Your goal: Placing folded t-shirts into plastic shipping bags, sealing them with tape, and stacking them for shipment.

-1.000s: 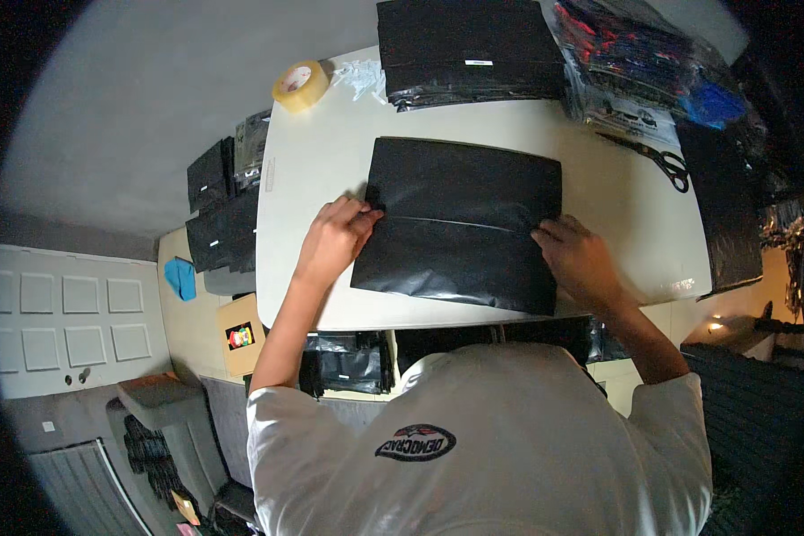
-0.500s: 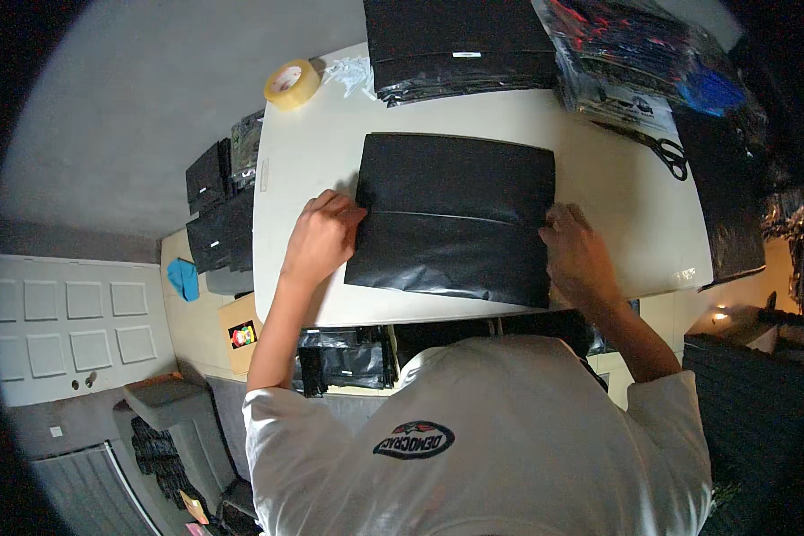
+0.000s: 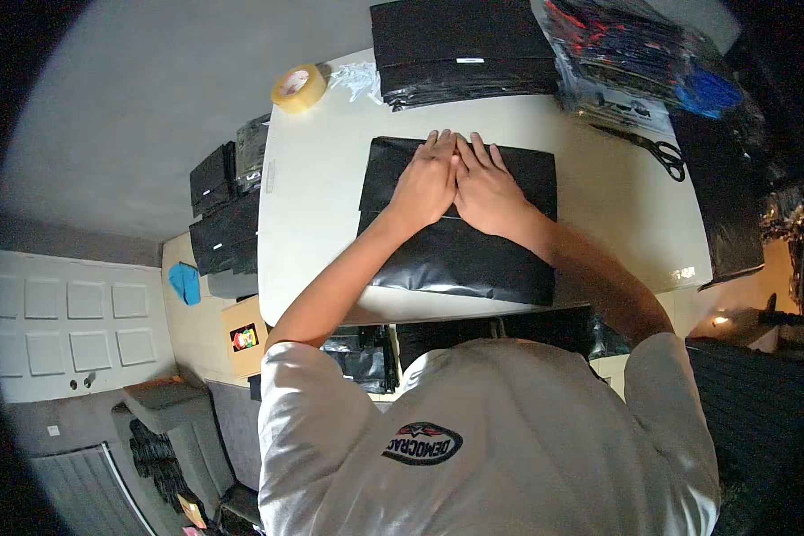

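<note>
A folded black plastic package (image 3: pixel 460 268) lies flat on the white table (image 3: pixel 313 214) in front of me, its crease running across the middle. My left hand (image 3: pixel 426 183) rests flat on its upper part, fingers stretched toward the far edge. Right beside it, my right hand (image 3: pixel 489 189) presses flat too, with its fingers spread and the two hands touching at the thumbs. Neither hand grips anything. Part of the crease is hidden beneath my hands and wrists.
At the far edge stands a stack of black packages (image 3: pixel 464 45). Clear bags of dark goods (image 3: pixel 625 58) lie at the far right, near black scissors (image 3: pixel 657 154). A tape roll (image 3: pixel 298 88) and white slips (image 3: pixel 357 81) sit far left. A cardboard box (image 3: pixel 243 338) is beside the table.
Both hands have left the package's side edges and come together on its upper middle. Their fingers have gone from pinched to stretched flat. The package stays in about the same place.
</note>
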### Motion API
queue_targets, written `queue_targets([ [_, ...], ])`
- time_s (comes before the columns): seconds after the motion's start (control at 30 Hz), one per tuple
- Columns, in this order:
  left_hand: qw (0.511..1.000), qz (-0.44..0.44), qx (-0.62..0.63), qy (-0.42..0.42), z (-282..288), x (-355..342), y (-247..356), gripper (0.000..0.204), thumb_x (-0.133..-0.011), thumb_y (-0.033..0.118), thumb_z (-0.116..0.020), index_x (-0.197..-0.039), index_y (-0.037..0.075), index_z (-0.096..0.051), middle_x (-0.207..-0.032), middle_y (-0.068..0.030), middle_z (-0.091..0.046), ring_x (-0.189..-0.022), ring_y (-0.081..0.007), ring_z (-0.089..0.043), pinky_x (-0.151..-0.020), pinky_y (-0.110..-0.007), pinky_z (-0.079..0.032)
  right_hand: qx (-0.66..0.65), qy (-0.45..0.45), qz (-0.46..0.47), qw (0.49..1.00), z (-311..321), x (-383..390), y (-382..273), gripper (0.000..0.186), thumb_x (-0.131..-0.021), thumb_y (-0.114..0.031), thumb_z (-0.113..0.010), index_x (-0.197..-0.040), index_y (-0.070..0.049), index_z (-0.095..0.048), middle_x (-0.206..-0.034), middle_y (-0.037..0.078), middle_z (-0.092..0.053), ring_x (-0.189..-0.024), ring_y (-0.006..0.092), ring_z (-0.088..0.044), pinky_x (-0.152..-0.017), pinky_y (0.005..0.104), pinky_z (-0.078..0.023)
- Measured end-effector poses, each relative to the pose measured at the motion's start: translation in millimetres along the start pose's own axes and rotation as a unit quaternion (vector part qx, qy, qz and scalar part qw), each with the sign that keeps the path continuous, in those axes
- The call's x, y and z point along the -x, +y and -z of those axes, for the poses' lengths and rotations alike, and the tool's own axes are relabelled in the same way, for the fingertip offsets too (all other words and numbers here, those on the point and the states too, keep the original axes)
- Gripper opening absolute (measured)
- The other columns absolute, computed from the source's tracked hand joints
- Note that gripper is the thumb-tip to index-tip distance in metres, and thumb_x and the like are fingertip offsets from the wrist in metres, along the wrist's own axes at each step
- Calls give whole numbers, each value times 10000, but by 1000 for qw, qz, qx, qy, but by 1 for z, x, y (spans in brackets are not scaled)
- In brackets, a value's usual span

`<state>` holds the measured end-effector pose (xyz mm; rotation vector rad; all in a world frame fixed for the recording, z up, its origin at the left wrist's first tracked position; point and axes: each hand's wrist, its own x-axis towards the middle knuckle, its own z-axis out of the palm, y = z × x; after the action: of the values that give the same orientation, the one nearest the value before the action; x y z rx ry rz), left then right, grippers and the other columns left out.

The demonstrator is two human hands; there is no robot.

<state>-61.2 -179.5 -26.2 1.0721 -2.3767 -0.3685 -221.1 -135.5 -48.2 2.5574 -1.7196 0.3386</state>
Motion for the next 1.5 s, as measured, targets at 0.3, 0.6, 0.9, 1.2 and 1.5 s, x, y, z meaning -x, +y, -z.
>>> queue_targets([
  [0.3, 980, 69, -170, -80, 14, 26, -10, 875, -1031, 644, -416, -1636, 30, -264, -1712, -214, -202, -1596, -363, -166, -1285, -530, -159, -22, 21, -86, 996, 31, 36, 16, 1220, -802, -811, -638, -1546, 109, -336, -1643, 285, -296, -1552, 455, -233, -1219, 683, -178],
  [0.6, 965, 137, -205, -88, 44, 37, -30, 1031, -950, 761, -473, -1670, 92, -164, -1716, -244, -155, -1601, -394, -128, -1242, -661, -136, 17, -53, -178, 982, 56, 71, 44, 1529, -579, -926, -702, -1576, 128, -221, -1687, 280, -196, -1572, 443, -184, -1204, 707, -168],
  [0.9, 980, 160, -21, 119, 66, 3, -117, 609, -947, 424, -690, -1364, -15, -628, -1190, -311, -691, -1160, -457, -645, -1046, -511, -485, -115, -13, -175, 978, 78, 98, 32, 1319, -755, -657, -790, -1623, 71, -113, -1692, 301, -164, -1573, 465, -166, -1234, 652, -171],
  [1.2, 958, 166, -68, 225, 60, -66, -195, 341, -854, 328, -799, -950, 1, -792, -866, -224, -725, -800, -392, -720, -754, -474, -569, -360, 128, -211, 900, 73, 124, 6, 733, -986, -224, -608, -1594, 32, -289, -1646, 251, -340, -1543, 387, -309, -1277, 471, -214],
  [1.5, 960, 137, -56, 237, 61, -66, -191, 164, -870, 190, -788, -931, 39, -799, -922, -193, -722, -820, -371, -721, -765, -465, -570, -401, 181, -203, 875, 69, 125, 6, 606, -1022, -241, -547, -1536, 40, -393, -1600, 239, -415, -1512, 371, -366, -1263, 469, -230],
])
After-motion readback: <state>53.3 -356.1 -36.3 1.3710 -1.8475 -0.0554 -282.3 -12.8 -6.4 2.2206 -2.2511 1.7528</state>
